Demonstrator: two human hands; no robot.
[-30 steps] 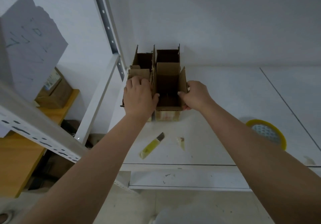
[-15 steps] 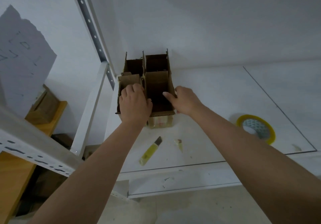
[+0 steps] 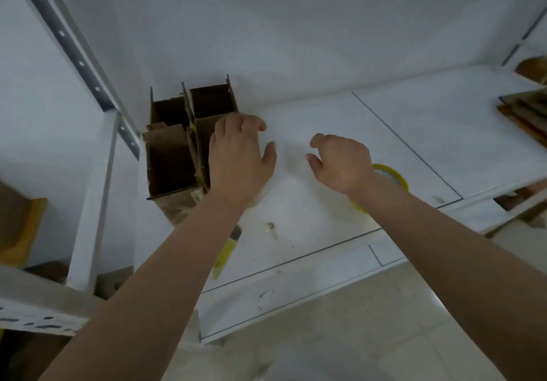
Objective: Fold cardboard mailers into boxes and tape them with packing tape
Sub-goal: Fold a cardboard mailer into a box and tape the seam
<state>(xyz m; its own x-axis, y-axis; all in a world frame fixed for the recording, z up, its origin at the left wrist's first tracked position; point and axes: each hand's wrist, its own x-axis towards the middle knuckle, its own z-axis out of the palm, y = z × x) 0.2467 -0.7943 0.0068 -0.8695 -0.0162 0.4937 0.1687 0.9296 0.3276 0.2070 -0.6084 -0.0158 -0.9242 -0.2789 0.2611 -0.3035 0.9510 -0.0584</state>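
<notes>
Four open-topped cardboard boxes (image 3: 189,144) are standing packed together in a block at the far left corner of the white surface (image 3: 384,132), against the wall. The person's left hand (image 3: 241,155) is hovering over the right side of that block with its fingers loosely curled and holding nothing; whether it is touching the cardboard cannot be told. The right hand (image 3: 340,161) is hovering just beside it over bare surface, fingers likewise relaxed and empty. A roll of packing tape (image 3: 393,178) is lying flat near the front edge, partly hidden behind the right wrist. A yellow utility knife (image 3: 226,250) is lying near the front edge under the left forearm, with a small scrap (image 3: 270,228) beside it. Flat cardboard mailers (image 3: 524,111) are stacked at the far right edge. Likely risks: the left forearm is passing directly over the knife and could knock it off the front edge; a careless sweep of the left hand could topple or spread the unsealed boxes; the right wrist could drag the tape roll forward.
</notes>
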